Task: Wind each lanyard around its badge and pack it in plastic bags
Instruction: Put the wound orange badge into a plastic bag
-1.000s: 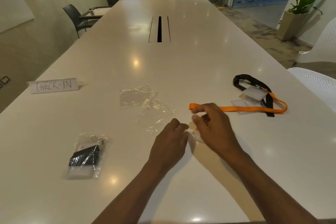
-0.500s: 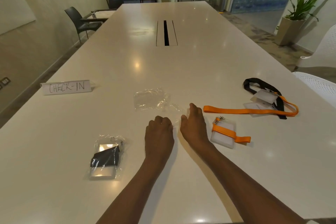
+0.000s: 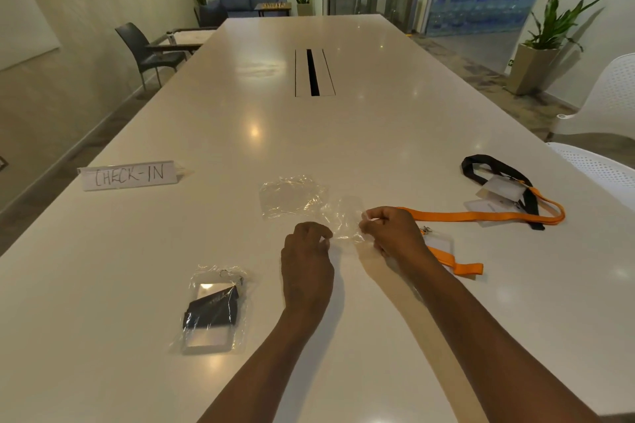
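My left hand (image 3: 307, 252) and my right hand (image 3: 391, 233) each pinch an edge of a clear plastic bag (image 3: 343, 220) held just above the white table (image 3: 343, 134). A badge wound with an orange lanyard (image 3: 446, 252) lies right of my right wrist, partly hidden by it. A second clear bag (image 3: 290, 196) lies flat behind my hands. At the near left a bagged badge with a black lanyard (image 3: 213, 309) rests on the table. Far right, an unwound orange lanyard (image 3: 481, 216) and a black lanyard (image 3: 494, 170) lie over two badges (image 3: 498, 191).
A paper sign reading CHECK-IN (image 3: 129, 175) stands at the left. A dark cable slot (image 3: 312, 72) runs down the table's middle. White chairs (image 3: 604, 106) stand at the right edge, a dark chair (image 3: 144, 51) at the far left.
Both hands have left the orange-wound badge, which now lies on the table, and have picked up a clear bag by its edges. The view shifted slightly.
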